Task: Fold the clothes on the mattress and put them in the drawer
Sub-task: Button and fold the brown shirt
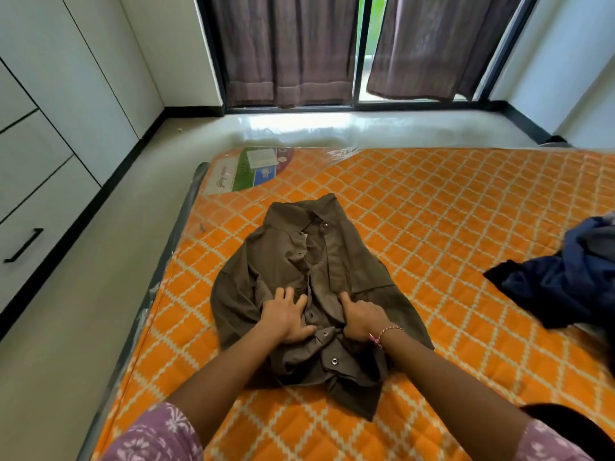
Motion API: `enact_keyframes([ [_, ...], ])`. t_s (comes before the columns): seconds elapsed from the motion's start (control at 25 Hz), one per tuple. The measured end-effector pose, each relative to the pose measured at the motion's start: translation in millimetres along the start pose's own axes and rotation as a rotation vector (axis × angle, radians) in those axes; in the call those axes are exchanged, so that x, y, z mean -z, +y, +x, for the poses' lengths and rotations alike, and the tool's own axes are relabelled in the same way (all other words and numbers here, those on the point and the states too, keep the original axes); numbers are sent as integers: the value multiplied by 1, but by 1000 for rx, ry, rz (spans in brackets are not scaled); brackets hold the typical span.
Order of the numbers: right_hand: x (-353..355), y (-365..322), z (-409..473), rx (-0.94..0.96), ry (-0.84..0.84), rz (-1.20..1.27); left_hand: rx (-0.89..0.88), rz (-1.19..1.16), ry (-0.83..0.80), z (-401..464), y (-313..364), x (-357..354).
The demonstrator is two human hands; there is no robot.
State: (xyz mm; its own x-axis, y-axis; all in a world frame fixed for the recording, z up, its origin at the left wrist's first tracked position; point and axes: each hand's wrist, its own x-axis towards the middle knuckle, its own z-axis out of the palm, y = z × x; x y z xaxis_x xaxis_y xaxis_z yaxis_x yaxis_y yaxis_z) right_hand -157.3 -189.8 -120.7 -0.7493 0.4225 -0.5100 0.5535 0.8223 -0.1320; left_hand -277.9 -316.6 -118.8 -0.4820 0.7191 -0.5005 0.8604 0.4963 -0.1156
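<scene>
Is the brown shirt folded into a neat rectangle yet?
No, the brown shirt lies spread and rumpled on the mattress, both hands on it.

home bedroom | mattress (432, 207) on floor | white drawer cabinets (40, 181) | curtained window (286, 51)

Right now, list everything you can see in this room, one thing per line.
shirt: one, olive brown, spread on the mattress, collar away from the person
blue clothes: one heap, navy, right edge of the mattress
mattress: one, orange with cream diamond pattern, plastic-wrapped, on the floor
label: one, green, blue and white, far left corner of the mattress
drawers: white fronts, one black handle showing, left wall
curtains: two, dark brown, over the window at the back
left hand: fingers spread flat, presses on the shirt beside the button strip
right hand: fingers curled, grips the shirt fabric; thread band on the wrist
</scene>
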Motion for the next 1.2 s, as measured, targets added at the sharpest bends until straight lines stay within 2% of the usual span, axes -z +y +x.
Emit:
enact_keyframes([
  [0.16,-24,-4,-50,57,-104,14,-98,64,-17,-57,15,-23],
  [0.28,-47,-8,-89,102,-51,-30,-139,54,-13,-100,27,-45],
  [0.36,-52,-9,-105,115,-77,-32,-155,53,-41,-122,34,-53],
  [0.44,-39,-12,-107,122,-69,72,-164,58,-131,-131,34,-48],
  [0.48,-30,-16,-103,117,17,150,-160,13,-173,-130,30,-40],
  [0.56,-16,-24,-86,50,298,246,-107,-267,-214,-113,16,-20],
  [0.6,-12,-29,-76,-3,405,272,-11,-492,-163,-100,7,-12],
  [0.68,-12,-42,-57,-105,468,293,275,-816,97,-69,-9,-10],
  [0.72,-15,-48,-48,-160,451,306,398,-893,209,-57,-12,-11],
  [0.76,-20,-52,-39,-217,433,329,491,-942,245,-46,-10,-12],
  [0.88,-29,-46,-19,-357,421,529,620,-890,163,-29,7,-15],
  [1.08,-21,-11,-11,-249,151,1119,576,-757,221,-16,16,-20],
  [1.2,-13,-6,-12,-224,53,1191,526,-817,290,-13,13,-19],
])
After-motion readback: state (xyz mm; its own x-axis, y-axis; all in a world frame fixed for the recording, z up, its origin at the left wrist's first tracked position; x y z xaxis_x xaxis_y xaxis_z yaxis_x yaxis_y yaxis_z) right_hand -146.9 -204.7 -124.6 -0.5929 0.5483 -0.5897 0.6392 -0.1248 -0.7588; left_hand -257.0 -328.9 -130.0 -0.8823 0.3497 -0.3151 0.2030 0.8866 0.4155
